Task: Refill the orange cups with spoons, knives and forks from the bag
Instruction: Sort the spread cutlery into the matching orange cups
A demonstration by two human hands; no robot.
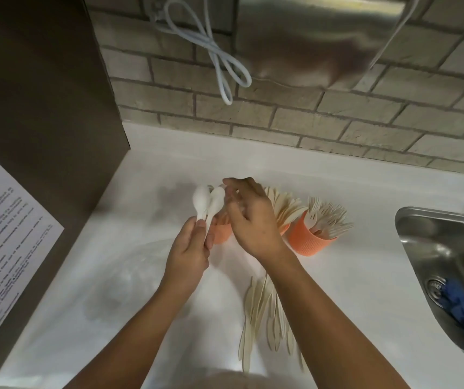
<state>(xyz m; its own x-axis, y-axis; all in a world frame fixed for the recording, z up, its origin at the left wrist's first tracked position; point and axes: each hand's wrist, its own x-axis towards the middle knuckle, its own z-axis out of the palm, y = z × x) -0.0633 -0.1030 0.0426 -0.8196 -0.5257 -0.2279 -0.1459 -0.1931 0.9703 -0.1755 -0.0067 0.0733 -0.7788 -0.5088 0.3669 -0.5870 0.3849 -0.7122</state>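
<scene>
Left hand (188,248) pinches two white spoons (208,202); right hand (253,220), grip released, hovers above orange cup (221,233).

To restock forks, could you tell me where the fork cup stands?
Head view, right of centre: the fork cup stands between the right hand and the sink.
</scene>
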